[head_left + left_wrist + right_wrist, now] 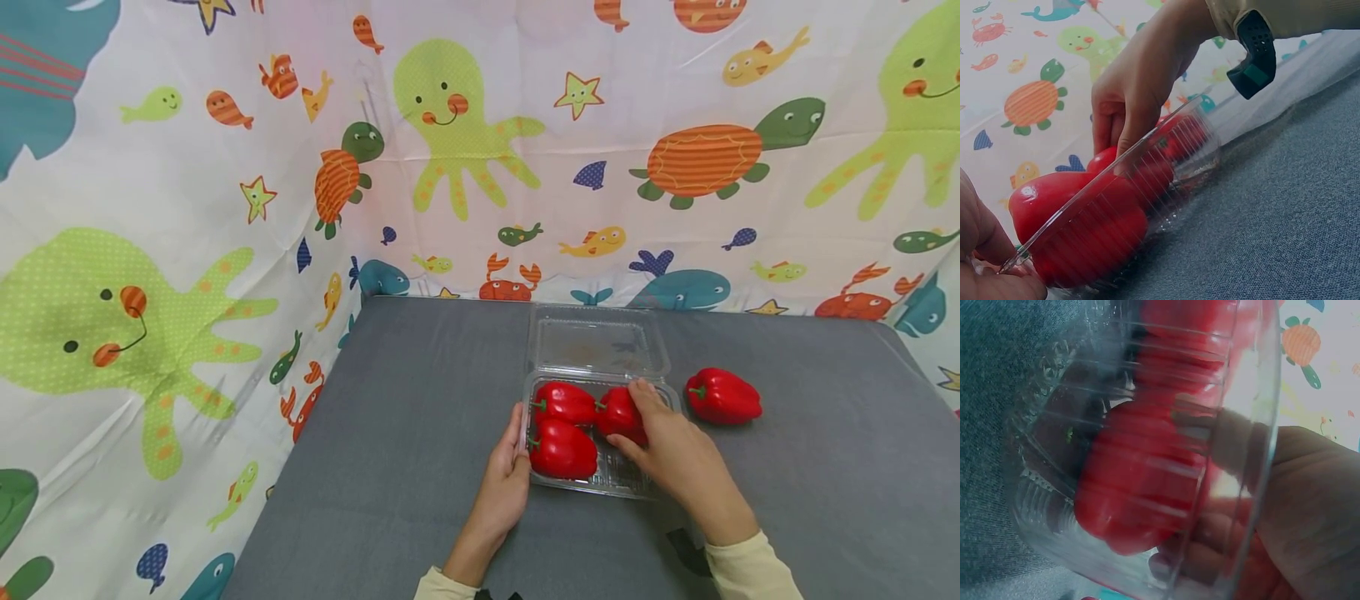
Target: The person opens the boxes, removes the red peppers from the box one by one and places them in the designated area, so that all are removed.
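A clear plastic clamshell box lies on the table, its lid folded back away from me. Two red bell peppers, one at the back and one in front, sit in its left half. My left hand grips the box's left rim, thumb over the edge. Inside the box's right half, my right hand pinches a third red bell pepper between thumb and fingers. Through the clear wall, the right wrist view shows this pepper on its side, partly covered by the fingers.
Another red bell pepper lies on the grey tabletop, just right of the box. A curtain printed with sea animals hangs behind and along the left side. A dark band is on the right wrist.
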A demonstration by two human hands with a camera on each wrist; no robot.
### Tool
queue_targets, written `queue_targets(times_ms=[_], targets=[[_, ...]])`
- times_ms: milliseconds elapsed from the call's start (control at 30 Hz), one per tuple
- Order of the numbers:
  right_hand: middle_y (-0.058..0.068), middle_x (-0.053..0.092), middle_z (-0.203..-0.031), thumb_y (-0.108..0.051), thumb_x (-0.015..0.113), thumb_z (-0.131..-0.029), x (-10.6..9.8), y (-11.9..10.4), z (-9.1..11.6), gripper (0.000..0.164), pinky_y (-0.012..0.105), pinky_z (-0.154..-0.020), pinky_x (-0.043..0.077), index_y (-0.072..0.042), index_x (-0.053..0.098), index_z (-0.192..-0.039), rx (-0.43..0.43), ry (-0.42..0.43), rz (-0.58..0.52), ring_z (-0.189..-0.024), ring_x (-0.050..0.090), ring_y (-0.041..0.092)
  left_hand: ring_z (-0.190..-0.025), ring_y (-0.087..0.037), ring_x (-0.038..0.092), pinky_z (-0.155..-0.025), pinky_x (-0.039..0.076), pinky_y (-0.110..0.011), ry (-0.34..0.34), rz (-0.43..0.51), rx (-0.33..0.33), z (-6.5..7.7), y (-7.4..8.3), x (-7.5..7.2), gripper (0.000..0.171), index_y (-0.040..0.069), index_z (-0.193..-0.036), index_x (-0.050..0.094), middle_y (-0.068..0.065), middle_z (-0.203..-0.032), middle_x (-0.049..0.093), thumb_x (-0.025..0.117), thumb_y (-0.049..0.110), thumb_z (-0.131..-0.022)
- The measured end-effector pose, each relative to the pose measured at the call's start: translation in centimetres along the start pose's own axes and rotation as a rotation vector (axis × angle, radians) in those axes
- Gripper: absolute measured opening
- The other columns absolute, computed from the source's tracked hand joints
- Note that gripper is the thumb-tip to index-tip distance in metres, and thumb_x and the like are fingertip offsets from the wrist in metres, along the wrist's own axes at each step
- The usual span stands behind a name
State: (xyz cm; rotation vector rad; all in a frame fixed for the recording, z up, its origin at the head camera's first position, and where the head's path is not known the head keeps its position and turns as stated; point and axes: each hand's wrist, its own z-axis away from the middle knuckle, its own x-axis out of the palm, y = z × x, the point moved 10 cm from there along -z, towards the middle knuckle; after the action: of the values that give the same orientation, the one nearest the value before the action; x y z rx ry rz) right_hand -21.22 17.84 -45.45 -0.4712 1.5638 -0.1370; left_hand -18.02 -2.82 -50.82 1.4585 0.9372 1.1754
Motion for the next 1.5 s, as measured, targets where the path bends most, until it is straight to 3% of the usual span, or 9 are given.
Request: queue_targets(times_ms=[467, 967, 1233, 1500], targets=[[0.031, 0.049, -0.154, -0.031, 0.093, -0.08, -0.12, -0.19, -0.11, 0.098, 0.066, -0.094, 0.054, 0.007, 0.044, -0.156, -0.015, 0.049, 0.015, -0.137, 0.052, 0.053, -0.163, -0.02, 0.012, -0.124, 0.022, -0.03, 0.011, -0.007, -0.008, 0.06, -0.1, -0.14, 0.07, 0.007, -0.17, 0.011, -0.001, -0.177, 0.014, 0.035, -0.009, -0.106], [0.035, 0.06, -0.141, -0.027, 0.096, -0.078, -0.1, -0.45, 0.17, 0.095, 0.064, -0.081, 0.061, 0.006, 0.047, -0.152, 0.013, 0.093, 0.005, -0.11, 0.069, 0.055, -0.163, -0.022, 0.012, -0.125, 0.022, -0.031, 0.01, -0.012, -0.008, 0.07, -0.3, -0.29, 0.069, 0.006, -0.17, 0.011, -0.003, -0.177, 0.014, 0.036, -0.008, -0.107], [0.035, 0.063, -0.136, -0.026, 0.097, -0.076, -0.11, -0.45, 0.24, 0.094, 0.063, -0.079, 0.062, 0.005, 0.047, -0.15, 0.014, 0.098, 0.007, -0.105, 0.071, 0.054, -0.163, -0.02, 0.012, -0.124, 0.022, -0.031, 0.004, 0.007, -0.003, 0.1, -0.25, -0.21, 0.07, 0.006, -0.17, 0.01, -0.003, -0.177, 0.013, 0.035, -0.009, -0.107], [0.031, 0.072, -0.119, -0.024, 0.097, -0.076, -0.64, -0.54, 0.35, 0.089, 0.061, -0.076, 0.063, 0.004, 0.049, -0.147, -0.012, 0.129, -0.006, -0.092, 0.075, 0.048, -0.163, -0.021, 0.012, -0.124, 0.022, -0.031, 0.0, 0.012, -0.003, -0.03, -0.26, -0.14, 0.069, 0.007, -0.17, 0.011, -0.003, -0.177, 0.013, 0.035, -0.008, -0.107]])
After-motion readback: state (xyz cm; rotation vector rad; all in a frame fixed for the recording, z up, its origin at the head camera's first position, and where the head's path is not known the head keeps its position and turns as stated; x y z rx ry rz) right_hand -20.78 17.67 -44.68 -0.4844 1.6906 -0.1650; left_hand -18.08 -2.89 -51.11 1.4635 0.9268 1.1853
